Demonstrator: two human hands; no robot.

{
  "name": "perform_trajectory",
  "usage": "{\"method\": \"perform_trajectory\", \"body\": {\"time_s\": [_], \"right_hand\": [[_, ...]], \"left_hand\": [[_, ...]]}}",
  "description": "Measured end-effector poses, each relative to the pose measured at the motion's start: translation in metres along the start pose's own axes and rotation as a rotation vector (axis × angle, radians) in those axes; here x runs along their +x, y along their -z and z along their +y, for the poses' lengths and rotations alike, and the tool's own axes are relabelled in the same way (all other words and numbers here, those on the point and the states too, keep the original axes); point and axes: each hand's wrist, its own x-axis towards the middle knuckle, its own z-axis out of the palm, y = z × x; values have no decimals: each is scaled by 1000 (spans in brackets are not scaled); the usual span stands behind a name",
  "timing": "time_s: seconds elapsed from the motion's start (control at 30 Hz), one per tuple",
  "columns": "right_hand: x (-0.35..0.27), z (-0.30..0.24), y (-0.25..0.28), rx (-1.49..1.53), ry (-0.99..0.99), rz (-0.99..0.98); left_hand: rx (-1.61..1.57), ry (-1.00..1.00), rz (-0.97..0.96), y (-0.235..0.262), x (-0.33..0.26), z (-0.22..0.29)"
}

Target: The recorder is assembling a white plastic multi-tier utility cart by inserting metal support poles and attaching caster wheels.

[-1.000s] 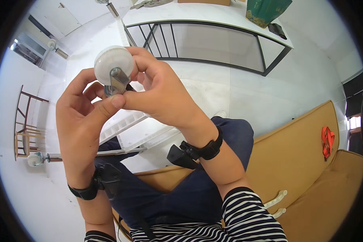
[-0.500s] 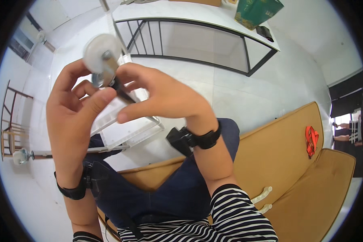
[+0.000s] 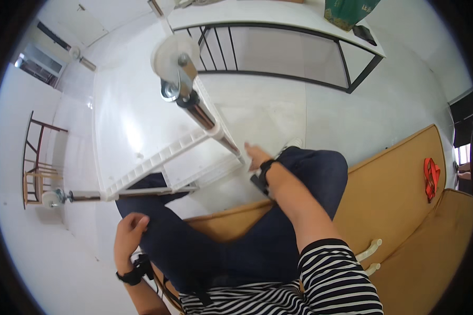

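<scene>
A white rack (image 3: 163, 157) with metal poles stands in front of me, its casters pointing up. The nearest upper caster (image 3: 176, 60) has a white wheel and sits on the end of a shiny pole (image 3: 201, 113). Neither hand touches it. My right hand (image 3: 256, 157) is beside the rack's right corner, smeared by motion, its fingers stretched out and nothing seen in them. My left hand (image 3: 130, 234) hangs beside my left knee, fingers curled in, with nothing visible in it. Another caster (image 3: 55, 198) tops the pole at the left.
A white table (image 3: 278, 18) with a black frame stands at the back, bearing a green bag (image 3: 349, 11). At the right is a tan couch (image 3: 389, 178) with a red strap (image 3: 431, 179) and white curved pieces (image 3: 370, 251). A wooden chair (image 3: 42, 168) is at the left.
Both hands have let go of the caster. My left hand has dropped toward my knee; my right has moved down and right. The view has shifted, and the caster is on its pole.
</scene>
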Motion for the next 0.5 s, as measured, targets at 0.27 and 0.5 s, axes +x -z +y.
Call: {"method": "perform_trajectory", "body": {"time_s": [0.27,0.5], "right_hand": [[-41,-110,-56,1749,-634,-39],[-32,-129,-80,1940,-402,106]], "left_hand": [[-561,-450,268,32,-10,27],[-710,-213,502,13,5,42]]}}
